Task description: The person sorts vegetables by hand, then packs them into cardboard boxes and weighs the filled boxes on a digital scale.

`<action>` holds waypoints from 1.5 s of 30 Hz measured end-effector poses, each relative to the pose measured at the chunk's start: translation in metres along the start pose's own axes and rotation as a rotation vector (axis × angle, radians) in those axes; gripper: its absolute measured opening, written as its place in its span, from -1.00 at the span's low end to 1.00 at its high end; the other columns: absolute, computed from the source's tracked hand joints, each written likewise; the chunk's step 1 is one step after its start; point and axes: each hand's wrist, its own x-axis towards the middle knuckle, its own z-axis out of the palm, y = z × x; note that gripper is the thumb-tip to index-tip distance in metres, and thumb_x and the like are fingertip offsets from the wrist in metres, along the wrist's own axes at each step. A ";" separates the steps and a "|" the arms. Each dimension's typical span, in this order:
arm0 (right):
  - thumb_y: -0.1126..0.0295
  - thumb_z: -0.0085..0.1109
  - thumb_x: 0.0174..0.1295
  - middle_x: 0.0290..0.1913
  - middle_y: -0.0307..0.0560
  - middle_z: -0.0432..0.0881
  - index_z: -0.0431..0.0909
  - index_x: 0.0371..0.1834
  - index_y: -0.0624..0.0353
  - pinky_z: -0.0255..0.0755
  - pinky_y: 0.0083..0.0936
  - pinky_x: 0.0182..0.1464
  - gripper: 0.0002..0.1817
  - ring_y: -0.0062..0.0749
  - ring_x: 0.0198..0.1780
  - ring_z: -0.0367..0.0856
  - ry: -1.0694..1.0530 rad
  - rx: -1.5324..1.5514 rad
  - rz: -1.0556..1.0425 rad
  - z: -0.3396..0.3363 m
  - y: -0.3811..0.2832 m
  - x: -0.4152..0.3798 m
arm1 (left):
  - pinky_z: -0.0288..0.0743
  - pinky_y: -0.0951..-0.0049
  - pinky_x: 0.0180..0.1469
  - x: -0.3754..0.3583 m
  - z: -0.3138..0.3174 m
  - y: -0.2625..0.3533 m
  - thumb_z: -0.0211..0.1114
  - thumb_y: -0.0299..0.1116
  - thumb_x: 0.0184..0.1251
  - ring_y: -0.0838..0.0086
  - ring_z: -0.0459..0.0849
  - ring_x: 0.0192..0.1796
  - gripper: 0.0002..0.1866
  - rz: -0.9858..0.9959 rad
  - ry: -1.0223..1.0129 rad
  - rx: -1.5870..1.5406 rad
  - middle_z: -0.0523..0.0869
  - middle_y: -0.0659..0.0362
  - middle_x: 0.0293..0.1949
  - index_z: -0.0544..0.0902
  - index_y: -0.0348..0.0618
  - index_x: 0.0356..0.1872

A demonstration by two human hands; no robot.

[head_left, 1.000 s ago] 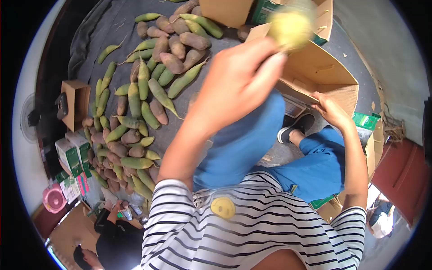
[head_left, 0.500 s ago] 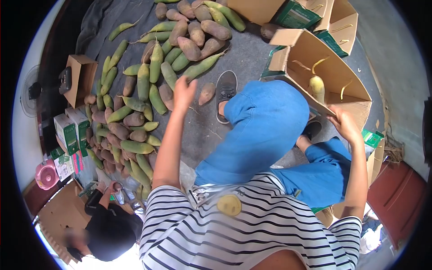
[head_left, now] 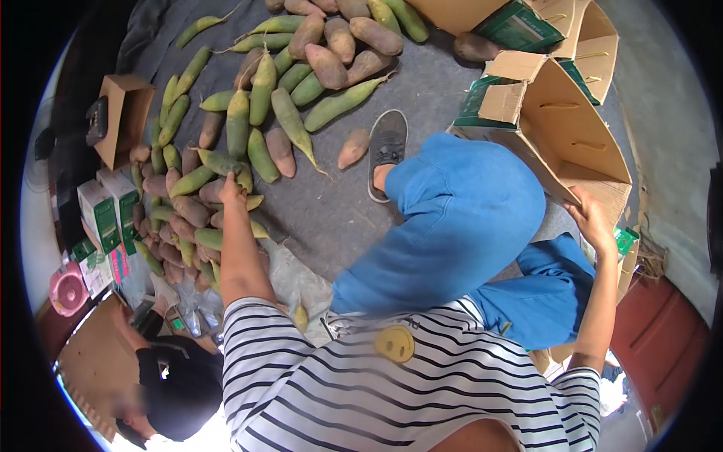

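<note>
On the wearer's left: left hand (head_left: 235, 190) at a smooth, tapered green radish (head_left: 217, 160), lying just beyond the knuckles | finger closure there (underside hidden) cannot be told | right hand (head_left: 592, 216) clamped on an open brown cardboard box (head_left: 572, 124) by its rim | farther green-and-brown carton (head_left: 525, 26) cut off above

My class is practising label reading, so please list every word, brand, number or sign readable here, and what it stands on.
No words or numbers are readable.
Green carton panel, upper right: print too blurred.
Green-and-white boxes, left: print too small.
Striped shirt: yellow smiley; marks above it unreadable.
</note>
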 end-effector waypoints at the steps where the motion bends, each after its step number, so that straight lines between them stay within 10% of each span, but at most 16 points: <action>1: 0.45 0.15 0.14 -0.23 0.15 0.58 0.49 -0.12 0.26 0.38 -0.26 -0.10 -0.76 0.03 -0.14 0.54 -0.016 -0.013 -0.007 0.001 0.001 -0.001 | 0.44 0.19 -0.31 -0.009 0.005 0.008 0.36 -0.10 0.12 0.32 0.62 -0.34 -0.62 -0.075 -0.015 0.012 0.64 0.11 -0.28 0.58 -0.13 -0.15; 3: 0.45 0.15 0.14 -0.22 0.15 0.58 0.49 -0.12 0.25 0.38 -0.27 -0.10 -0.76 0.02 -0.14 0.54 -0.018 -0.053 -0.004 -0.002 0.004 -0.001 | 0.41 0.27 -0.34 0.017 0.004 0.006 0.38 -0.10 0.11 0.37 0.60 -0.26 -0.63 -0.096 -0.319 -0.092 0.63 0.20 -0.27 0.55 -0.02 -0.13; 10: 0.49 0.13 0.14 -0.21 0.15 0.59 0.48 -0.07 0.24 0.40 -0.26 -0.08 -0.73 0.03 -0.11 0.56 -0.051 0.009 0.058 -0.007 -0.006 -0.002 | 0.56 0.25 -0.29 0.031 0.037 0.016 0.33 -0.30 0.19 0.23 0.60 -0.23 -0.64 -0.177 0.065 -0.118 0.61 0.14 -0.20 0.47 -0.20 -0.04; 23: 0.48 0.13 0.15 -0.18 0.19 0.57 0.42 -0.07 0.25 0.39 -0.19 -0.08 -0.73 0.09 -0.07 0.52 -0.064 0.029 -0.020 -0.008 -0.001 -0.004 | 0.39 0.50 -0.46 -0.164 0.043 -0.062 0.28 -0.27 0.18 0.51 0.55 -0.44 -0.73 0.412 -0.149 0.018 0.60 0.18 -0.37 0.53 -0.30 -0.29; 29: 0.48 0.13 0.14 -0.20 0.19 0.54 0.40 -0.12 0.27 0.38 -0.17 -0.08 -0.75 0.11 -0.08 0.49 -0.041 0.044 -0.097 -0.010 0.006 -0.006 | 0.43 0.46 -0.32 -0.312 0.058 -0.015 0.25 -0.19 0.21 0.48 0.56 -0.32 -0.70 -0.109 -0.489 -0.240 0.57 0.18 -0.33 0.50 -0.21 -0.19; 37: 0.43 0.13 0.15 -0.21 0.20 0.53 0.40 -0.13 0.30 0.38 -0.14 -0.09 -0.74 0.11 -0.09 0.50 0.010 0.033 -0.210 0.005 0.030 -0.001 | 0.37 0.52 -0.02 -0.493 0.106 0.096 0.30 -0.24 0.13 0.53 0.49 -0.06 -0.46 0.802 -1.356 0.147 0.51 0.16 -0.04 0.39 -0.25 0.11; 45: 0.38 0.12 0.17 -0.21 0.18 0.53 0.38 -0.17 0.28 0.38 -0.14 -0.09 -0.75 0.10 -0.10 0.50 -0.013 0.092 -0.171 0.016 0.040 -0.004 | 0.41 0.57 -0.09 -0.493 0.156 0.070 0.18 -0.33 0.32 0.55 0.53 -0.09 -0.64 0.830 -1.262 0.270 0.57 0.16 -0.09 0.47 -0.25 0.09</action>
